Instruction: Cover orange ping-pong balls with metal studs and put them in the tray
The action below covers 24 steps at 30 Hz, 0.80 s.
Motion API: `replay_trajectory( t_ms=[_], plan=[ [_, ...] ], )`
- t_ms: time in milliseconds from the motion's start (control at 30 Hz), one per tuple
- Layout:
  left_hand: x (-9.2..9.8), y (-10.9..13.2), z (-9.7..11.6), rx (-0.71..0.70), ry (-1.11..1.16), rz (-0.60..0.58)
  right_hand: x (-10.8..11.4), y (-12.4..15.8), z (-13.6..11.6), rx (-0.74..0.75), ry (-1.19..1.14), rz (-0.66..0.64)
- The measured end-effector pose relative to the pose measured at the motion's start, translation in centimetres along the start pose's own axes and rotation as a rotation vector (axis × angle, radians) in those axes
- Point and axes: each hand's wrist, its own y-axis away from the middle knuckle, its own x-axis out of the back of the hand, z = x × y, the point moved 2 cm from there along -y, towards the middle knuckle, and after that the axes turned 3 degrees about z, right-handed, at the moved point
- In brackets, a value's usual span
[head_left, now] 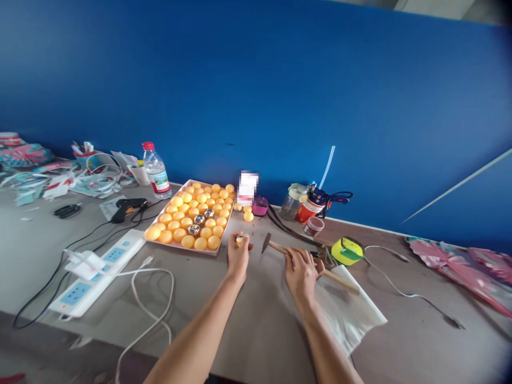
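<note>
My left hand (pixel 238 258) is closed around a small orange thing (pixel 239 241) with a dark patch, mostly hidden by the fingers. To its right, my right hand (pixel 301 271) grips the wooden handle of a hammer (pixel 340 281), whose dark metal head points left. A shallow tray (pixel 218 252) left of my hands holds many orange balls (pixel 188 242) and three shiny silver balls (pixel 194 230). Beyond my left hand, a few loose orange balls (pixel 248 216) lie by the wall. Under the hammer handle, a white sheet (pixel 340 314) rests on the table.
A power strip (pixel 76 294), white cable (pixel 173 293), glue gun (pixel 126 208) and water bottle (pixel 157 170) are at left. Along the back stand a glass jar (pixel 294 201) and a red can (pixel 309 210). A yellow-green tape measure-like object (pixel 347 250) and pink wrapping (pixel 452 266) lie right.
</note>
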Motion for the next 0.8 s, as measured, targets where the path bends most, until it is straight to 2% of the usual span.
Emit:
replay_trajectory(
  t_ms=[233,500,633,800],
  plan=[
    [0.0,0.2,0.1,0.017,-0.03,0.001,-0.8,0.4,0.3,0.001,-0.004,-0.083],
    [-0.3,0.4,0.0,0.043,0.012,-0.063,-0.9,0.5,0.0,-0.03,0.007,-0.166],
    [-0.2,0.2,-0.3,0.064,0.05,-0.084,-0.4,0.4,-0.5,-0.012,-0.019,-0.122],
    [-0.5,0.5,-0.3,0.057,0.016,-0.183,0.0,0.5,-1.8,0.068,-0.168,-0.051]
  ],
)
